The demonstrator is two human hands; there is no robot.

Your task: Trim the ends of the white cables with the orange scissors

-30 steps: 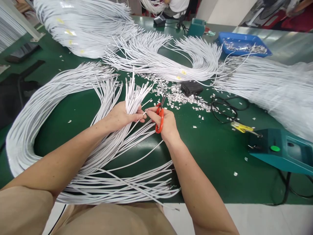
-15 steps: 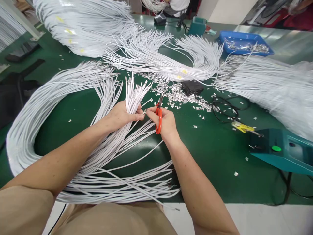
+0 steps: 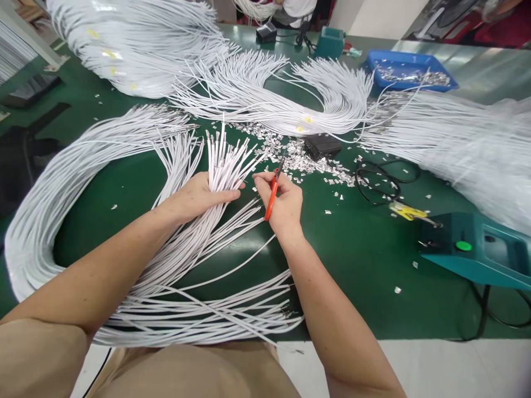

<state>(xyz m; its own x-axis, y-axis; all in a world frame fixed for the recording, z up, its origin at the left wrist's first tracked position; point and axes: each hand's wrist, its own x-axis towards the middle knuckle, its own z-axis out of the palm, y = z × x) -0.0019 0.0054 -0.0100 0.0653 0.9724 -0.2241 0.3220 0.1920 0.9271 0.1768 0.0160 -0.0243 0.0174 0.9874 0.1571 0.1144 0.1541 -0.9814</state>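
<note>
A curved bundle (image 3: 31, 221) lies at left on a green table (image 3: 352, 265), gathered white cables (image 3: 224, 171) splay at center and loose cables (image 3: 145, 333) lie ungathered nearer the body, silver scraps (image 3: 298, 157) suggesting work partly done. The left hand (image 3: 197, 193) wraps the gathered white cables, thumb across them; just beside, the right hand (image 3: 288, 204) angles inward, holding red-handled scissors (image 3: 271, 202), anything between its fingertips too small to tell

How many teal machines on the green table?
2: one large boxy teal machine at the right edge; one small teal machine at the back, left of the blue plastic tray. More may be hidden.
</note>
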